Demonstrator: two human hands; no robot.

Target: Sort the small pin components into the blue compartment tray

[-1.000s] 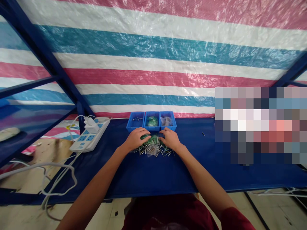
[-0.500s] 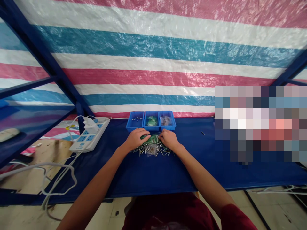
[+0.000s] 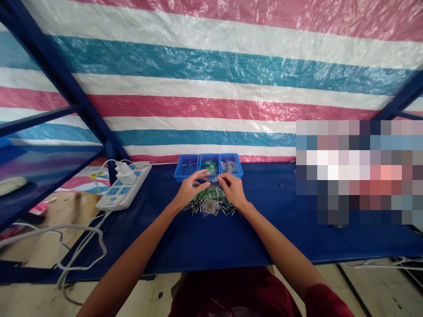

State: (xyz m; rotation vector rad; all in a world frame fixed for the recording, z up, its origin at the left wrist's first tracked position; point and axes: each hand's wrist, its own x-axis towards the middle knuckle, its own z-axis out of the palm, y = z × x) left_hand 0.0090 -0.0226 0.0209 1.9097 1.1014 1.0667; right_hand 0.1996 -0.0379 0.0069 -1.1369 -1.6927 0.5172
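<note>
My right hand (image 3: 232, 188) pinches what looks like a small clear plastic bag (image 3: 213, 179) between thumb and fingers, just in front of the blue bins. Facing it, my left hand (image 3: 192, 189) has its thumb and fingers apart, with nothing seen in its grasp. Below both hands lies a mixed pile (image 3: 209, 201) of thin metal pins, green pieces and clear packets. Behind them stand three joined blue bins: the left bin (image 3: 180, 172) holds a few metal pieces, the middle bin (image 3: 209, 156) green pieces, the right bin (image 3: 236, 163) clear packets.
A white power strip (image 3: 127, 189) with a plug and cables lies on the blue table (image 3: 211, 246) at left. One small dark piece (image 3: 280, 185) lies to the right. A striped sheet (image 3: 211, 105) hangs behind, and a blurred patch covers the right side.
Both hands have lifted from the pile and moved slightly towards the bins. The clear bag now shows at my right fingertips, and my left fingers have spread.
</note>
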